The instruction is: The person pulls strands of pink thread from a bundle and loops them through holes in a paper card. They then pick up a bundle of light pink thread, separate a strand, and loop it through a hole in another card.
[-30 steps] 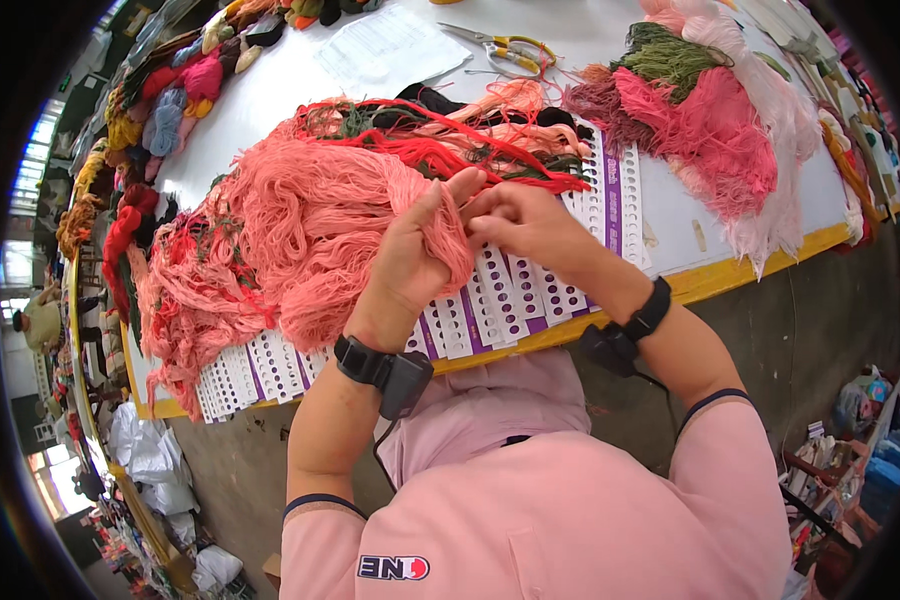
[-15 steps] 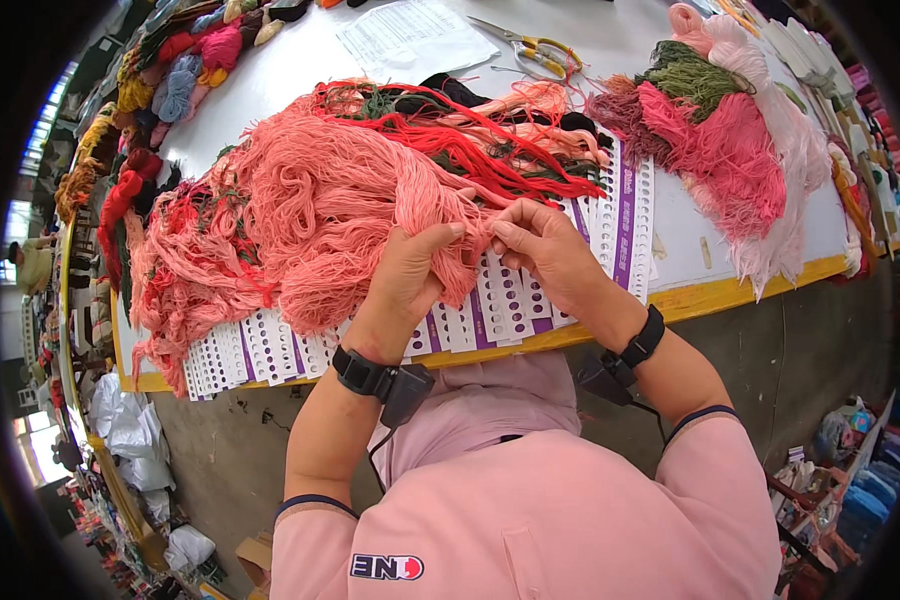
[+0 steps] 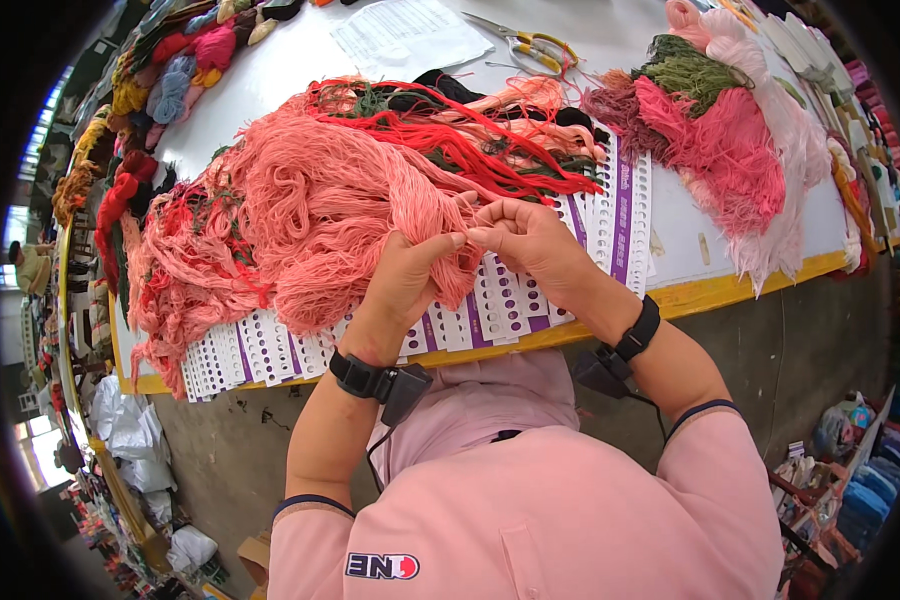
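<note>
A large loose heap of coral-pink thread (image 3: pixel 320 210) spreads over the near part of the table. My left hand (image 3: pixel 410 275) is closed on a bunch at the heap's right end, its thumb pointing right. Close against it, my right hand (image 3: pixel 530 240) pinches at the same thread, thumb and forefinger almost meeting my left thumb. The exact strands between the fingertips are too fine to make out. Under the heap lie rows of white cards with punched holes and purple bands (image 3: pixel 490 310). Red thread (image 3: pixel 440 140), with dark green and black strands, runs behind my hands.
Yellow-handled scissors (image 3: pixel 535 50) and printed sheets (image 3: pixel 410 35) lie at the back. Pink, green and white skeins (image 3: pixel 710 130) are piled at the right, multicoloured ones (image 3: pixel 175 85) at the far left. A yellow edge (image 3: pixel 710 293) borders the white table.
My right hand has shifted slightly left, bringing its fingertips up to my left thumb. The thread heap stays nearly as it was.
</note>
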Demonstrator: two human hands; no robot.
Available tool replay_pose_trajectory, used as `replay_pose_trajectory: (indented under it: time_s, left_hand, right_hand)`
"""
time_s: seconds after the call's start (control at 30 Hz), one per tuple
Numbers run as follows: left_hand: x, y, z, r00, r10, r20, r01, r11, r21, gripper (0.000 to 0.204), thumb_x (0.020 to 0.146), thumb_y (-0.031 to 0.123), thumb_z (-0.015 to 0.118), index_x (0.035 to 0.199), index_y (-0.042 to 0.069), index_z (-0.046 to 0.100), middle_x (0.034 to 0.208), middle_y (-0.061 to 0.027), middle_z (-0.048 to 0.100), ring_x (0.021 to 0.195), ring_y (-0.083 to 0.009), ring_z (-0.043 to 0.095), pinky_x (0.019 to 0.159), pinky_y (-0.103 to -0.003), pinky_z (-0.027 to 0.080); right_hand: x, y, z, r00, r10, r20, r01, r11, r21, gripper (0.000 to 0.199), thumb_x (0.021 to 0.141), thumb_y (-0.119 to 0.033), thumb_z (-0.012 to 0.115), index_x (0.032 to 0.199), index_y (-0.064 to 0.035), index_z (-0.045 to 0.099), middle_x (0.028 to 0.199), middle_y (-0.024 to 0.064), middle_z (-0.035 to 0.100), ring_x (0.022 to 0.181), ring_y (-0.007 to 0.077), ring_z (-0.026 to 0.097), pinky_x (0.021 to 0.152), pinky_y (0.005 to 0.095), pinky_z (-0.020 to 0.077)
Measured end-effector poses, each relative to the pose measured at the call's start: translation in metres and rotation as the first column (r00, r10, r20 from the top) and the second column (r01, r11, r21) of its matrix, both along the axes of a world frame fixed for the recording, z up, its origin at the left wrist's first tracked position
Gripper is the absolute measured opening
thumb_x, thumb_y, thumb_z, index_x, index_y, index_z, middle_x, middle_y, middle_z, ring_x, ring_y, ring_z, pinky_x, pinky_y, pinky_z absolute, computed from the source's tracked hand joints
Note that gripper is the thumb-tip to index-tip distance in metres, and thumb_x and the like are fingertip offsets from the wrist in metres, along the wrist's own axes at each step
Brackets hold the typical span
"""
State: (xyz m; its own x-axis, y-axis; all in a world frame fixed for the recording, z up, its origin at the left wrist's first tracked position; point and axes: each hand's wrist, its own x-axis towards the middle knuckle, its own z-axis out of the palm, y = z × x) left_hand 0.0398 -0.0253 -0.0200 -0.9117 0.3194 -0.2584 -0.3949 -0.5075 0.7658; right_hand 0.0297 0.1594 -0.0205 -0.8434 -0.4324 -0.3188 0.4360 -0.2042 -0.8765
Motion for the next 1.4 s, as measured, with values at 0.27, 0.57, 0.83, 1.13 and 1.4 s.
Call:
replay_pose_trajectory:
  time_s: [0.27,0.57,0.83,1.13,1.4]
  left_hand:
    - [-0.001,-0.003,-0.002,0.999,-0.034,0.003,0.034,0.999,0.040,0.052,0.086,-0.005,0.057,0.137,-0.007,0.043,0.117,-0.0144,0.063,0.102,-0.0178,0.064,0.088,-0.031,0.053]
    - [0.001,-0.003,0.002,0.999,-0.046,0.007,0.045,0.999,0.021,0.053,0.087,-0.005,0.056,0.138,-0.007,0.042,0.116,-0.0151,0.064,0.102,-0.0190,0.065,0.088,-0.031,0.053]
    - [0.001,0.001,-0.003,0.999,-0.033,-0.018,0.033,0.999,0.007,0.053,0.087,-0.004,0.058,0.138,-0.007,0.043,0.117,-0.0144,0.065,0.106,-0.0194,0.064,0.092,-0.032,0.052]
    - [0.002,-0.003,-0.004,0.999,-0.010,0.040,0.012,0.998,-0.063,0.045,0.087,-0.004,0.060,0.131,-0.007,0.050,0.118,-0.0135,0.063,0.099,-0.0159,0.064,0.082,-0.030,0.055]
    - [0.002,0.000,0.001,1.000,0.014,0.005,-0.014,0.999,0.029,0.047,0.086,-0.005,0.061,0.132,-0.005,0.050,0.116,-0.0113,0.064,0.099,-0.0158,0.064,0.084,-0.031,0.054]
  right_hand:
    - [0.001,0.011,-0.005,0.999,-0.016,-0.035,0.017,0.999,0.028,0.013,0.089,-0.017,0.069,0.095,-0.0078,0.062,0.077,-0.0065,0.056,0.062,0.0008,0.043,0.055,0.0167,0.0352]
    - [0.002,0.011,-0.007,0.999,-0.043,0.017,0.045,0.994,-0.098,0.012,0.092,-0.017,0.066,0.097,-0.0097,0.058,0.079,-0.0071,0.055,0.067,0.0014,0.045,0.058,0.0170,0.0362]
    - [-0.003,0.005,-0.006,0.993,0.061,-0.097,-0.050,0.993,0.111,0.012,0.092,-0.015,0.064,0.098,-0.0044,0.060,0.084,-0.0020,0.062,0.075,0.0017,0.054,0.061,0.0187,0.0404]
    - [0.001,0.002,-0.011,0.998,0.008,-0.065,-0.006,1.000,0.031,0.011,0.092,-0.016,0.066,0.095,-0.0062,0.062,0.083,-0.0050,0.060,0.071,0.0011,0.049,0.061,0.0183,0.0391]
    - [0.005,0.003,0.002,0.996,0.031,-0.080,-0.027,0.998,0.057,0.009,0.091,-0.012,0.066,0.094,-0.0045,0.062,0.080,-0.0051,0.056,0.072,0.0025,0.048,0.064,0.0193,0.0407]
